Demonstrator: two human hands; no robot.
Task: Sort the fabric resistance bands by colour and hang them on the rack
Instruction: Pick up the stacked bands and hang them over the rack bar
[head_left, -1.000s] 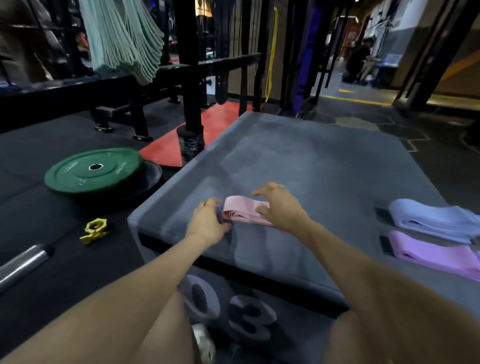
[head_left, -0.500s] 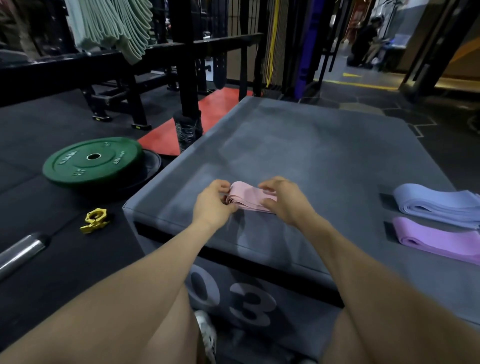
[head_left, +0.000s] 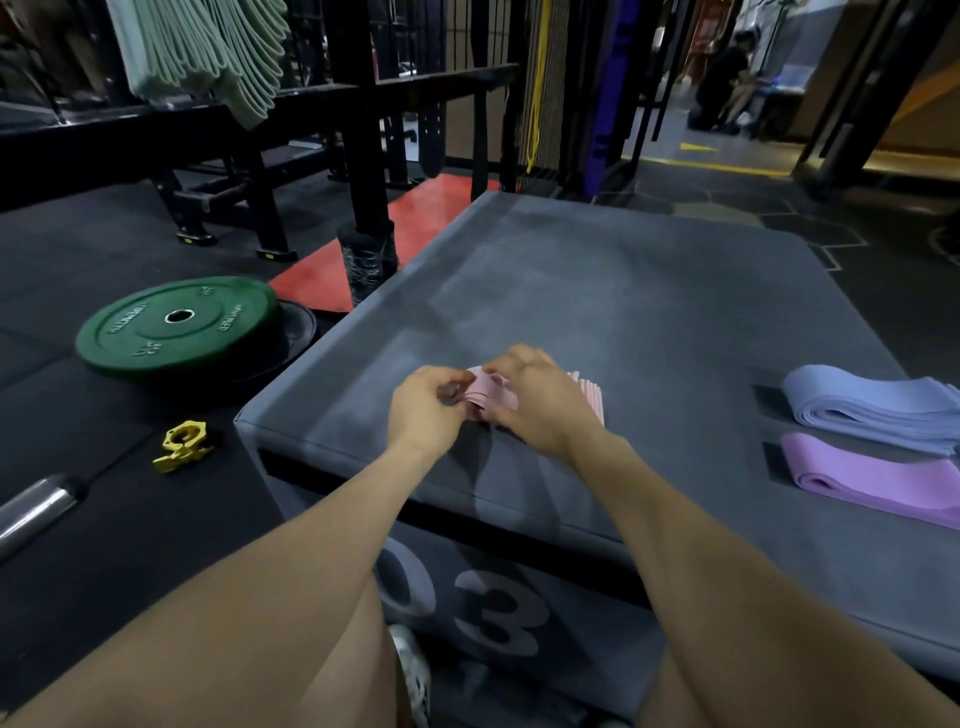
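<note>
Pink bands (head_left: 589, 392) pinched by left hand (head_left: 423, 413) and right hand (head_left: 540, 402) atop grey foam box (head_left: 597, 291) numbered "03"; green plate's (head_left: 176, 325) lettering unreadable.

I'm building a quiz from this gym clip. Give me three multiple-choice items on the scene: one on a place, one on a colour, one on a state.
1. Where does the blue band stack lie?
A. on the floor by the weight plate
B. on the grey box, beyond the purple bands
C. hung on the rack

2. What colour are the bands already hanging on the rack?
A. pale green
B. yellow
C. red

3. What is happening with the pink bands?
A. they lie untouched
B. only one hand touches them
C. both hands grip them

Answers: 1 B, it sits on the grey box just past the purple bands. 2 A, the draped loops are pale green. 3 C, the left hand and right hand both have fingers curled on the pink stack.
</note>
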